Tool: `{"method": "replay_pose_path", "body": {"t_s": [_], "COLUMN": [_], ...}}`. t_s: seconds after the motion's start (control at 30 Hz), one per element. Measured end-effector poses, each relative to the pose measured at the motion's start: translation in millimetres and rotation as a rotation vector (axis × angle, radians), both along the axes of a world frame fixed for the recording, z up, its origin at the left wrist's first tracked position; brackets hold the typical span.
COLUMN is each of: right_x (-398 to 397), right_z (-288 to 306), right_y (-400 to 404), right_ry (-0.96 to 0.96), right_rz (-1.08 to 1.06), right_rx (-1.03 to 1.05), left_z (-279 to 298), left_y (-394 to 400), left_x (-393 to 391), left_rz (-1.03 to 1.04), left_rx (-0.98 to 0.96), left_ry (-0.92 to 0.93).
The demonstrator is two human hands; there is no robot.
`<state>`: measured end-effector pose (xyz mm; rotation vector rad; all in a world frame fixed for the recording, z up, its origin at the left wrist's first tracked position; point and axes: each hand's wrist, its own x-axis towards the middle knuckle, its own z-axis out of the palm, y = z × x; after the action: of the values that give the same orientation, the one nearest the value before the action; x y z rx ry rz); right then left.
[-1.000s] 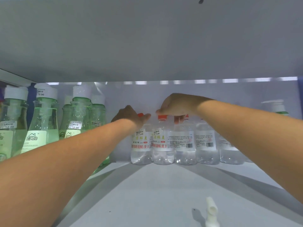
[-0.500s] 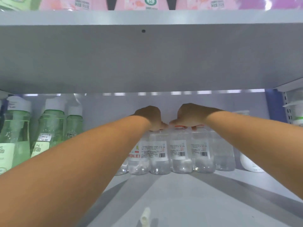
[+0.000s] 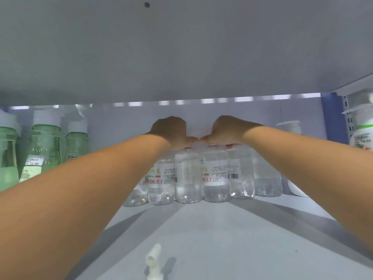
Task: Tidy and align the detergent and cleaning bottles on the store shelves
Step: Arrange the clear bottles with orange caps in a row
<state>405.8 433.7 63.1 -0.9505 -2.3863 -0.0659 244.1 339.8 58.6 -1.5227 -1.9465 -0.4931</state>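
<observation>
Several small clear bottles (image 3: 215,178) with white labels and red caps stand in a tight group at the back of the grey shelf (image 3: 212,239). Both my arms reach deep into the shelf. My left hand (image 3: 171,130) sits on top of the left bottles, its fingers curled down over their caps. My right hand (image 3: 228,129) does the same over the right bottles. The two hands almost touch at the thumbs. The fingertips are hidden behind the hands and the caps.
Tall green bottles (image 3: 45,150) with white caps line the left side. A white pump bottle (image 3: 292,158) stands at the back right, and another white bottle (image 3: 362,130) is on the neighbouring shelf. A white pump nozzle (image 3: 153,259) pokes up at the front edge. The upper shelf board (image 3: 181,47) hangs low.
Both hands have come together over the clear bottles' caps, and the bottles now stand closer to the shelf's back centre. The view shifted left, then tilted back down.
</observation>
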Motion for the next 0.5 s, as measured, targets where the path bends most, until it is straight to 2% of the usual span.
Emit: {"method": "replay_pose_path", "body": {"t_s": [0.3, 0.43, 0.5], "right_x": [4.5, 0.0, 0.0], "right_z": [-0.2, -1.2, -1.9], "right_y": [-2.1, 4.6, 6.0], "right_ry": [-0.002, 0.018, 0.027], "right_rz": [0.07, -0.017, -0.012], "right_rx": [-0.092, -0.008, -0.004], "left_z": [3.2, -2.3, -3.4], "left_y": [2.7, 6.7, 8.8], "left_x": [-7.4, -8.7, -9.4], "left_rz": [-0.123, -0.05, -0.041], "left_rx": [-0.121, -0.049, -0.012], "left_ry": [-0.252, -0.124, -0.12]}}
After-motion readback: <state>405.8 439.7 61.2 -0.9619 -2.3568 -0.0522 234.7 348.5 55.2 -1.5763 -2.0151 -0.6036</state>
